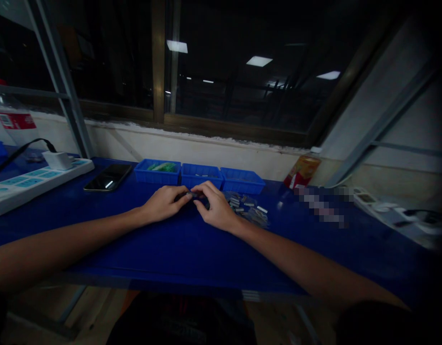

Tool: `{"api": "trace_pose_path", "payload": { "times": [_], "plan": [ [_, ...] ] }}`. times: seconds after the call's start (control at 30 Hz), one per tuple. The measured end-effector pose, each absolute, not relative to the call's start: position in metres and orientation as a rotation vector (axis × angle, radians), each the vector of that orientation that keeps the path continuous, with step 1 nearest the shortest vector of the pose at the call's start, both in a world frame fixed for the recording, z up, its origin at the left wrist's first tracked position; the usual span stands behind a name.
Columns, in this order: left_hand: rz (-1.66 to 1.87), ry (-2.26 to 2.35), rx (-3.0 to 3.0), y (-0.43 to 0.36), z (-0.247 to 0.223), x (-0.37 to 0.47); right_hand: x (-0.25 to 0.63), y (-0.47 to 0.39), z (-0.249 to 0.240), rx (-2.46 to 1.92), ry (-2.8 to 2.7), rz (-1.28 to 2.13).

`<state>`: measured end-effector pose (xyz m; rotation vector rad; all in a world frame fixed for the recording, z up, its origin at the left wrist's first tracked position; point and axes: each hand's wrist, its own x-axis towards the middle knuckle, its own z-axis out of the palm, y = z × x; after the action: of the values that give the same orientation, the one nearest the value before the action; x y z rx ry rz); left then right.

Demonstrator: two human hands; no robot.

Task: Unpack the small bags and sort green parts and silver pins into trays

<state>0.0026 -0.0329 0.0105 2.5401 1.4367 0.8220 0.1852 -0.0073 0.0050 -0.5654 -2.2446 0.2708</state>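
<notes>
My left hand [166,203] is closed in a pinch, thumb against fingers, with a small dark piece between the tips that is too small to name. Facing it, my right hand [216,207] has curled fingers reaching to the same spot; what they grip is mostly hidden. Both hands are over the blue table, just in front of the blue bins. Beside my right hand lies a clear plastic bag [258,218] with several small silvery metal pieces [262,209] on and around it.
Three blue bins stand along the wall: the left bin [141,176] holds green-and-white material, the middle bin [187,181] small pieces, beside the right bin [238,186]. A phone [108,178], power strip [44,184] and bottle [17,120] are left; a drink bottle [304,170] is right.
</notes>
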Motion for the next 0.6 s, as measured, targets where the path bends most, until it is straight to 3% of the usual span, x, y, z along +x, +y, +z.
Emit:
{"api": "trace_pose_path", "payload": {
  "times": [0.6],
  "plan": [
    [0.698,1.412,2.727,-0.0336,0.0076,0.0018,0.1804,-0.0057,0.0054,-0.861,-2.383,-0.002]
  ]
}}
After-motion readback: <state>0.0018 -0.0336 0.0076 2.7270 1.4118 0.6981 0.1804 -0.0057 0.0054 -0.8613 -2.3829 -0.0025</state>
